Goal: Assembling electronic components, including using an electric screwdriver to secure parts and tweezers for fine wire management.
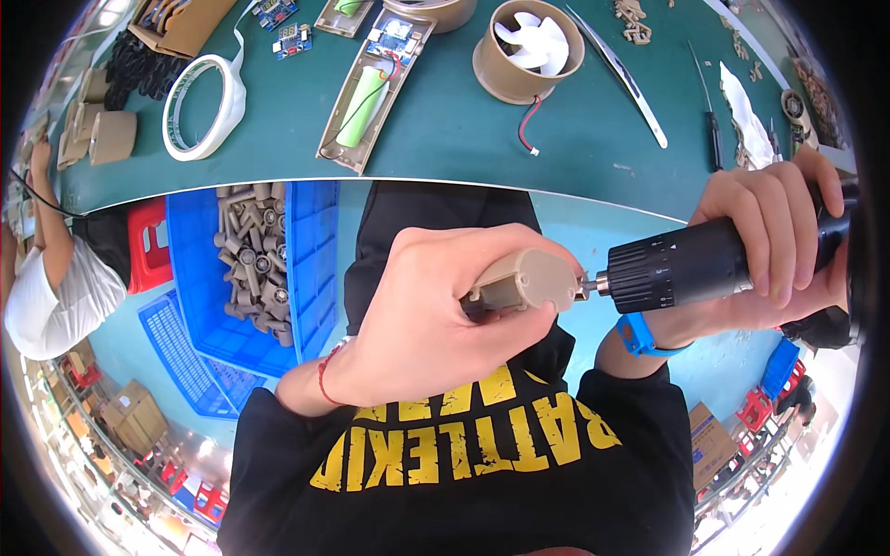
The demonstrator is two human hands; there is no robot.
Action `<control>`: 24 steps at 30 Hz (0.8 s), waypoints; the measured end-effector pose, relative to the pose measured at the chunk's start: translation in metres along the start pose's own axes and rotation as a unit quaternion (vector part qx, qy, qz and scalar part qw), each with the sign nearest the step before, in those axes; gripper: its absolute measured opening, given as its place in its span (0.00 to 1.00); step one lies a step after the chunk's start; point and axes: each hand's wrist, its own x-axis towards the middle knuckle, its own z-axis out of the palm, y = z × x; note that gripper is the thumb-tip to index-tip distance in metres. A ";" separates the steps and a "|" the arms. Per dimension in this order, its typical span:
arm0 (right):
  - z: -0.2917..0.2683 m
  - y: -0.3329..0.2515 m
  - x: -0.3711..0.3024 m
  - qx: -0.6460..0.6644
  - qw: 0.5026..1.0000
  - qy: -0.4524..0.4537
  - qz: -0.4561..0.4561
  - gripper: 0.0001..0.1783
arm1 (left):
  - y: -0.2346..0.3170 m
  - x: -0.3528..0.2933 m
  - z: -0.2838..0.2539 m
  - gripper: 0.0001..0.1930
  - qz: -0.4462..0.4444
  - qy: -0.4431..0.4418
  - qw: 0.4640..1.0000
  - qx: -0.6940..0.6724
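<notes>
My left hand (436, 296) is closed around a beige plastic housing (542, 278), its rounded end turned to the right. In my right hand (774, 232) is a black cordless screwdriver (672, 264), held level with its bit pointing left. The bit's tip meets the housing's right side near my left fingertips; whether a screw sits there is too small to tell. Beyond my hands, on the green table, lie an open beige handle shell (380, 88) with a green battery and a blue circuit board, and a round beige fan housing (528, 56) with white blades and a red-black lead.
Tweezers (621, 79), a thin screwdriver (712, 130) and a tape roll (199, 111) lie on the table (445, 139). A blue crate (315, 269) of beige parts stands lower left. Another person (60, 287) sits at the far left.
</notes>
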 end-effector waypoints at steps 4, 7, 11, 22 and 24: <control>0.011 0.016 0.005 -0.001 1.000 0.010 -0.030 0.16 | -0.001 -0.005 -0.011 0.09 -0.028 -0.001 1.000 -0.010; 0.020 0.025 0.006 0.064 0.995 -0.008 -0.072 0.15 | 0.009 -0.016 -0.008 0.12 -0.037 0.035 0.999 0.004; 0.010 0.023 0.004 0.038 0.995 -0.008 -0.093 0.15 | 0.005 -0.016 -0.040 0.22 -0.074 -0.010 0.997 -0.031; -0.032 0.024 -0.018 -0.070 0.990 0.082 -0.089 0.12 | 0.019 -0.061 -0.190 0.14 -0.045 0.415 0.900 0.123; -0.042 0.023 -0.019 -0.079 0.990 0.075 -0.092 0.13 | 0.017 -0.067 -0.242 0.15 -0.031 0.464 0.881 0.088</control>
